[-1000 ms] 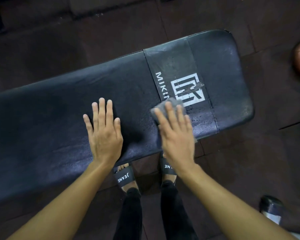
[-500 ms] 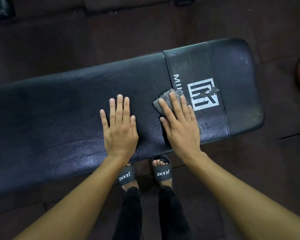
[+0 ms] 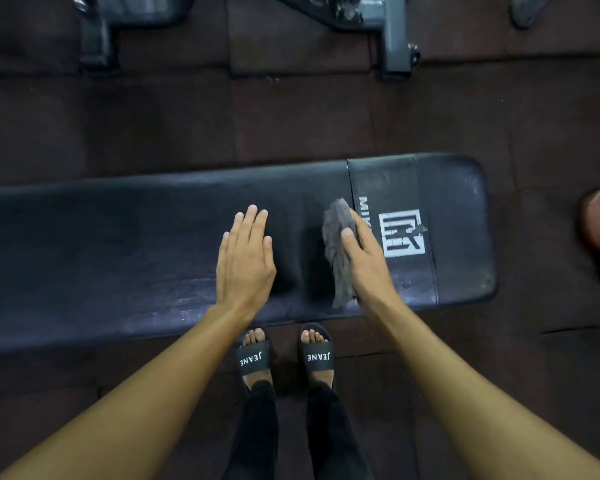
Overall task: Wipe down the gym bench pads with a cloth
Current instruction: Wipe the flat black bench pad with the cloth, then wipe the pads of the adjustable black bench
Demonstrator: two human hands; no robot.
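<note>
Head cam: grey machine feet sit well beyond the right hand, black slides right under both wrists. That hand is clamped on the crumpled grey cloth, just left of the white logo. The left hand lies flat, fingers spread, beside it on the scuffed black bench pad (pretty worn near the edge).
</note>
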